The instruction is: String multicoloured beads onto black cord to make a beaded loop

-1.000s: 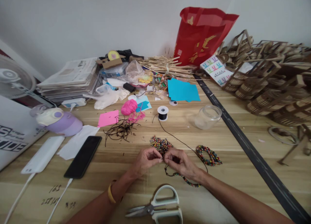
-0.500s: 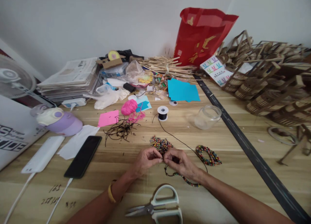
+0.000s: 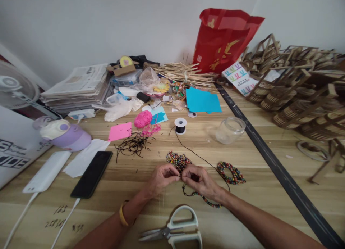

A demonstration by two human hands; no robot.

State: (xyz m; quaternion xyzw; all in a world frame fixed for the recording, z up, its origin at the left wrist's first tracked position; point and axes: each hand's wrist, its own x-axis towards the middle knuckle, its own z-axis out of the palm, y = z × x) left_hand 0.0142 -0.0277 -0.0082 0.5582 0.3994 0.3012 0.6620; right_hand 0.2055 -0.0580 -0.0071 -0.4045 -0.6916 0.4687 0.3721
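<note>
My left hand [image 3: 164, 176] and my right hand [image 3: 201, 180] meet fingertip to fingertip, both pinched, just in front of a pile of small multicoloured beads [image 3: 178, 161]. From under my right fingers hangs a black cord, part of a beaded strand [image 3: 207, 201] that curves below that hand. Whatever lies between my left thumb and finger is too small to make out. A finished-looking coil of strung beads [image 3: 231, 172] rests right of my right hand. Beyond the pile stands a spool of black cord [image 3: 180, 126], its line running down toward my right wrist.
White-handled scissors [image 3: 178, 229] lie nearest me. At left are a black phone [image 3: 91, 174], cut black cords [image 3: 134, 143] and pink yarn [image 3: 143, 119]. A glass jar [image 3: 230, 131] stands right of the spool; small wooden baskets [image 3: 293, 112] crowd the right side.
</note>
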